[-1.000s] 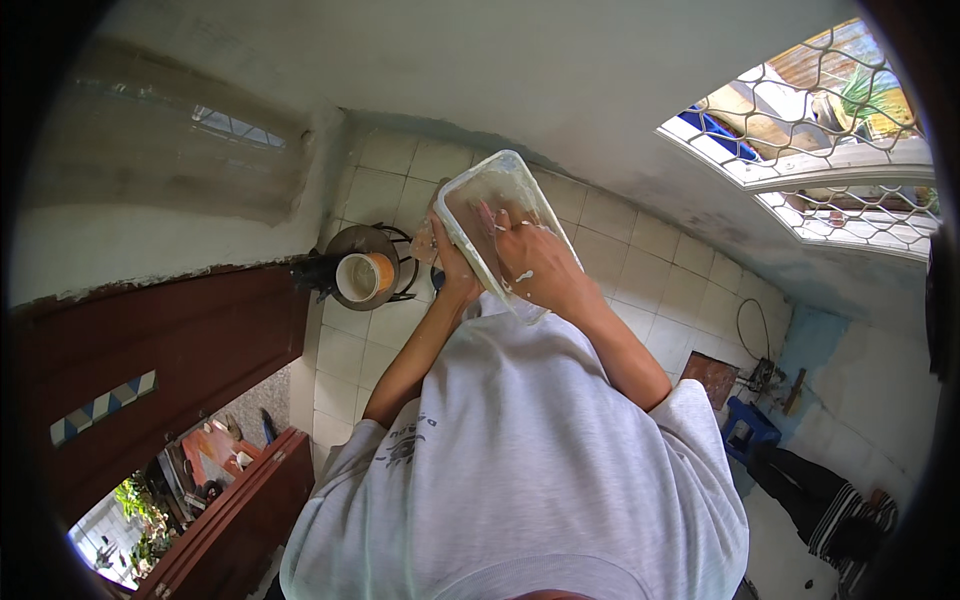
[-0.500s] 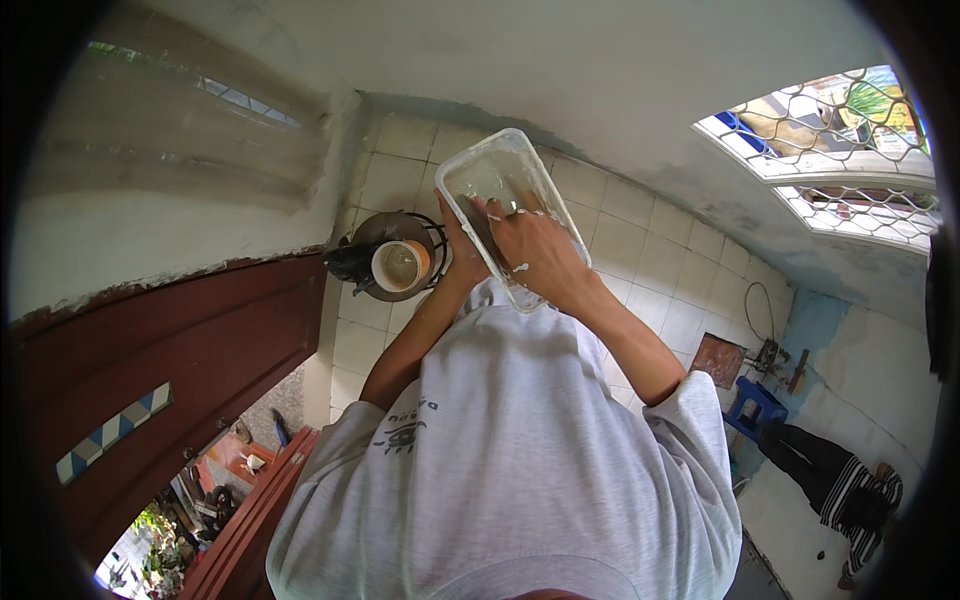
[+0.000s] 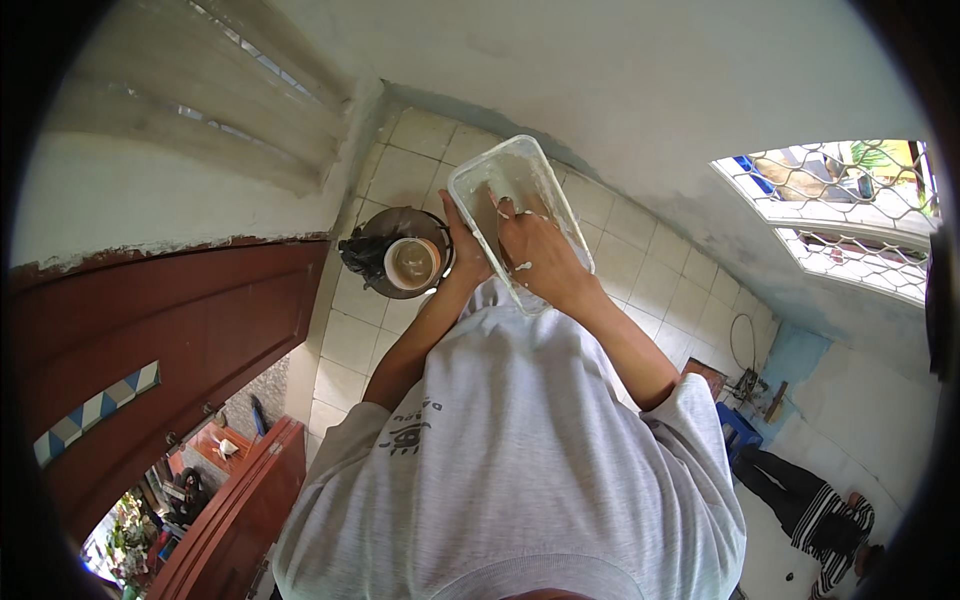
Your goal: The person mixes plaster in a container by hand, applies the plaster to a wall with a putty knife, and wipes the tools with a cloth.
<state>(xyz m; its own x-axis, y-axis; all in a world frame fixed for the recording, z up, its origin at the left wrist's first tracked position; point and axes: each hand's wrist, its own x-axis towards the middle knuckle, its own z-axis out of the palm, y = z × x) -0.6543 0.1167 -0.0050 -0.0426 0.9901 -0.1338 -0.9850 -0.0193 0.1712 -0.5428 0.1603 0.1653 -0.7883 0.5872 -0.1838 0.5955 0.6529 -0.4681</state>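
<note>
A clear, rectangular plastic tub [image 3: 553,190], its inside smeared with white paste, is held tilted in front of my chest. My left hand [image 3: 466,248] grips it by its left side, with the thumb and fingers against the outer wall. Inside the tub is my right hand [image 3: 540,254], its fingers bent down toward the bottom. White paste dots its knuckles and back. Its fingertips are mostly hidden, and what they hold, if anything, cannot be made out.
To the left, a round dark stool [image 3: 405,220] carries an orange-rimmed pail [image 3: 436,262] and a black plastic bag [image 3: 368,262]. A red-brown door [image 3: 190,330] stands at left. A grilled window [image 3: 840,190] is at right. A person in striped clothing [image 3: 825,515] is at lower right, near a blue stool [image 3: 738,430].
My view has shifted slightly, so the tub and stool sit a little farther right. My right hand has moved slightly within the tub; my left keeps its grip.
</note>
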